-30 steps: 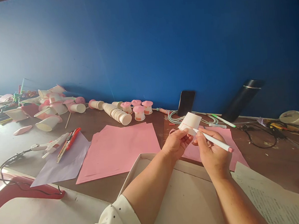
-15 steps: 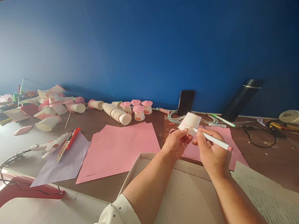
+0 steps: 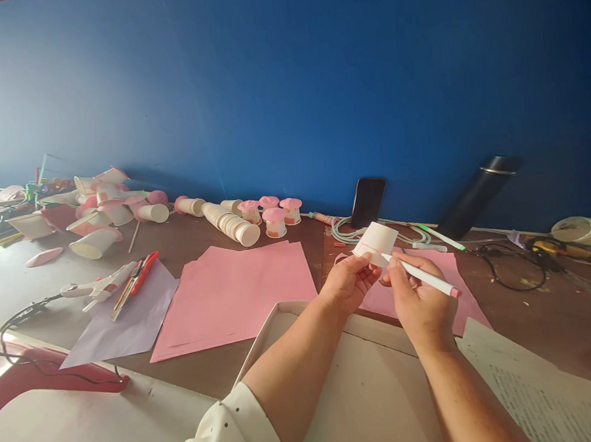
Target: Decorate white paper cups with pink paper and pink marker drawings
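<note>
A small white paper cup (image 3: pixel 379 236), upside down and tilted, is held by its rim in my left hand (image 3: pixel 350 281). Pinkish-red lines show on the side of the cup. My right hand (image 3: pixel 423 300) is closed around a white felt-tip pen (image 3: pixel 424 276) with a pink end, its tip at the cup's wall. Beneath both hands lies a shallow white box lid (image 3: pixel 365 383). A pink sheet (image 3: pixel 452 278) lies on the table just behind my right hand.
Pink sheets (image 3: pixel 240 291) lie to the left, beside a lilac sheet (image 3: pixel 131 324) bearing a red cutter (image 3: pixel 135 285) and a glue gun (image 3: pixel 99 285). Behind stand pink-roofed cups (image 3: pixel 275 223) and a cup stack (image 3: pixel 230 223). A phone (image 3: pixel 368 202) and black bottle (image 3: pixel 479 196) lean against the wall.
Both hands stay almost in place, with the cup and the pen still in them. Nothing else on the table has visibly moved.
</note>
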Action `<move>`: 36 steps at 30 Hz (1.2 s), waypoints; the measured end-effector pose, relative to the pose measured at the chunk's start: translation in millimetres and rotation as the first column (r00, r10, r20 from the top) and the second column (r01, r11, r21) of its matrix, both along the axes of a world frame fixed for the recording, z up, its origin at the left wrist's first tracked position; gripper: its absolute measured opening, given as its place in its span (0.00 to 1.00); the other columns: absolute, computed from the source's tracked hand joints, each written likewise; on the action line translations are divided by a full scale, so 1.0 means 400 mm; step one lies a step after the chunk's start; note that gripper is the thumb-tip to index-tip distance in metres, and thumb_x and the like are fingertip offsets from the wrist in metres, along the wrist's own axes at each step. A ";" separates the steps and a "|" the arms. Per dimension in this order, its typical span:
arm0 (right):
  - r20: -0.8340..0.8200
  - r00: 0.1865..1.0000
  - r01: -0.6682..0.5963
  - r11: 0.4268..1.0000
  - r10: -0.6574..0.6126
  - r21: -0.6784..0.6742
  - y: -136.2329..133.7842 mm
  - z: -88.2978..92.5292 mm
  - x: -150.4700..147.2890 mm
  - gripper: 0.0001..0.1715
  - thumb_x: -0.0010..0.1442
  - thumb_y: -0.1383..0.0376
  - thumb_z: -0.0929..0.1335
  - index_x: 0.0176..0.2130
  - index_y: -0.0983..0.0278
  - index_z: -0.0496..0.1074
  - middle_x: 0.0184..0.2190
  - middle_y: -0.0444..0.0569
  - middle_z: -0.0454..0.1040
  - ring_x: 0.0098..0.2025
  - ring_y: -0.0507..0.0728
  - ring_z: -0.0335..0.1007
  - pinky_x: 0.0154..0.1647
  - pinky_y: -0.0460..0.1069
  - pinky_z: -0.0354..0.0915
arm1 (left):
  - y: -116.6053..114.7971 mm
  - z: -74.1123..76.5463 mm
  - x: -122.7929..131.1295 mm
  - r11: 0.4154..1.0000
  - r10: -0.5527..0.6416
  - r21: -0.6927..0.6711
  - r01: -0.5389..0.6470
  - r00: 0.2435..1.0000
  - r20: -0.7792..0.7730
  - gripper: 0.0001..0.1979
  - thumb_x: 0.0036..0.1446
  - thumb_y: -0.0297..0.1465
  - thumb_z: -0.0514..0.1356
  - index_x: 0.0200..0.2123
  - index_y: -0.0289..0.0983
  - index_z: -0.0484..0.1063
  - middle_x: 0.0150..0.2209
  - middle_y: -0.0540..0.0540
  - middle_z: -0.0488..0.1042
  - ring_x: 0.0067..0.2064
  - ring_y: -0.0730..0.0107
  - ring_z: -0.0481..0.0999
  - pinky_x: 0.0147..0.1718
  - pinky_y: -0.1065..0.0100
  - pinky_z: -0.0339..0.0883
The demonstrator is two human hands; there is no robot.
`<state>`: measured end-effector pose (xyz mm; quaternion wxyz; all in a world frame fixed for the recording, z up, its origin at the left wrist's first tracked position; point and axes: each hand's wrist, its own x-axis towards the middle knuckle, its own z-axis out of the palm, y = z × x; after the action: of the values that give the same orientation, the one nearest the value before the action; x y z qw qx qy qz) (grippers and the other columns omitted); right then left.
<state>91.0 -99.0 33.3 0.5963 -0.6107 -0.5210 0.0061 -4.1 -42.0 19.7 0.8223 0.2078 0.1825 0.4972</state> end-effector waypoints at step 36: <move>0.000 1.000 0.017 0.997 -0.017 -0.079 -0.008 0.014 -0.009 0.15 0.56 0.57 0.67 0.37 0.66 0.74 0.25 0.50 0.77 0.25 0.56 0.75 0.28 0.48 0.68 | 0.001 -0.002 0.001 0.999 -0.008 -0.032 0.009 1.000 0.025 0.05 0.50 0.24 0.63 0.32 0.29 0.74 0.28 0.46 0.73 0.28 0.79 0.70 0.37 0.73 0.68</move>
<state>87.2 -102.3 39.0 0.5719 -0.6382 -0.5149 0.0217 -3.7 -41.4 18.9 0.8298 0.1892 0.1793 0.4935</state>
